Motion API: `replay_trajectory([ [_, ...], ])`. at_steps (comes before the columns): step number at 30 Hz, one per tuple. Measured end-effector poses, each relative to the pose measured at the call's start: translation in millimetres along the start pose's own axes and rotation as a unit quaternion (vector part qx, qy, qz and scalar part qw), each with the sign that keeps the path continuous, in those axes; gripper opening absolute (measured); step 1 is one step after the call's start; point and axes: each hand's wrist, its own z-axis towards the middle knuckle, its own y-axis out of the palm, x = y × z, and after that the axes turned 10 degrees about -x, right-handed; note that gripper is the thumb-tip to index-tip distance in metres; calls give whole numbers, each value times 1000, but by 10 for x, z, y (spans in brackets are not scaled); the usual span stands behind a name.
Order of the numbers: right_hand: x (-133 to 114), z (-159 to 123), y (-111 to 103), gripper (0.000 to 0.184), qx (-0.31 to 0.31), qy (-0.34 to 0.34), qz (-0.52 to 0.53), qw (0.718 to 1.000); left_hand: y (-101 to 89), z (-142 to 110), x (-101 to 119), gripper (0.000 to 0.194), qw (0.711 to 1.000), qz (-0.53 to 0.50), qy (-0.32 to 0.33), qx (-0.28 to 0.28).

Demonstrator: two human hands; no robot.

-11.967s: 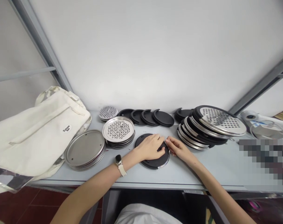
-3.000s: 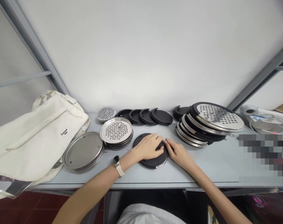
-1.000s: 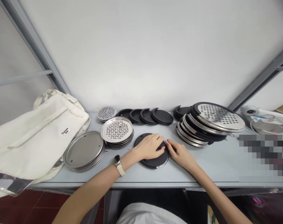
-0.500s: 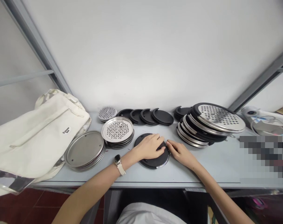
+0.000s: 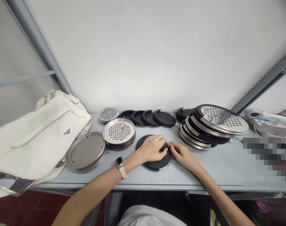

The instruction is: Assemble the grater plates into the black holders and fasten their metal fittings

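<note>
A round black plate [image 5: 158, 165] with a silver strip along its near right rim lies flat on the table in front of me. My left hand [image 5: 154, 147] rests on top of it with fingers curled, pressing and holding it down. At the plate's right edge, my right hand [image 5: 180, 153] is closed in a pinch on a small metal loop [image 5: 168, 145], mostly hidden by the fingertips. Left of the plate stands a stack of round metal graters [image 5: 119, 131]. Right of it is a tilted stack of black-rimmed graters [image 5: 223, 119].
Several black round holders [image 5: 165, 118] lie in a row by the wall. Plain metal discs [image 5: 86, 150] are stacked at left, below a small grater disc [image 5: 109, 114]. A cream bag [image 5: 41, 138] covers the left end of the grey table [image 5: 204, 172]. White devices and cables [image 5: 266, 121] lie far right.
Both hands stay nearly in place around the black plate. The right fingertips have shifted very slightly at its edge, and less of the metal loop shows now.
</note>
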Motion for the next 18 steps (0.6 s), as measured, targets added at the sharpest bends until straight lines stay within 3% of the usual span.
replay_trajectory([
  [10, -6, -8, -8, 35, 15, 9, 25, 1000, 62, 4, 16, 13, 999, -18, -34, 35],
  [18, -15, -22, -9, 34, 34, 18, 32, 999, 80, 15, 18, 13, 999, -6, -20, 49],
])
